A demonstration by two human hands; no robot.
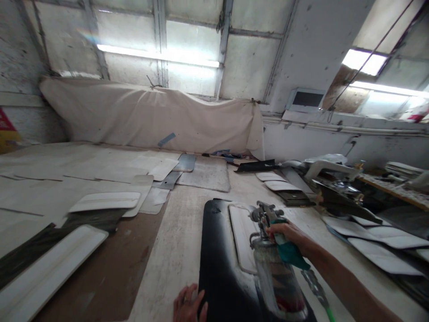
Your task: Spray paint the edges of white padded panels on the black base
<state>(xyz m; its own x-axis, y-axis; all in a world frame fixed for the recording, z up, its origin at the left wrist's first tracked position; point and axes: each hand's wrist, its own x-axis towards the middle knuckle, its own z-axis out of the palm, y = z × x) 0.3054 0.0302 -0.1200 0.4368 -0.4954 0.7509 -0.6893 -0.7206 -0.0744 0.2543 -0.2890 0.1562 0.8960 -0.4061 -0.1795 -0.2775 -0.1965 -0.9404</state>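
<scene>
Two hands engaged: right hand (284, 232) clamping spray gun (268, 223) over black panel (221, 268); left hand (188, 305) lying flat, fingers apart, risking overspray contamination.

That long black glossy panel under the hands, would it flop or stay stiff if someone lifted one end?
The long black glossy panel would probably stay fairly stiff: it lies flat and keeps a clean moulded edge. It looks thin, so likely light for its length. Its sheen suggests a slick, perhaps wet surface; the left hand steadies its near edge while the right hand holds the metal spray gun.
</scene>
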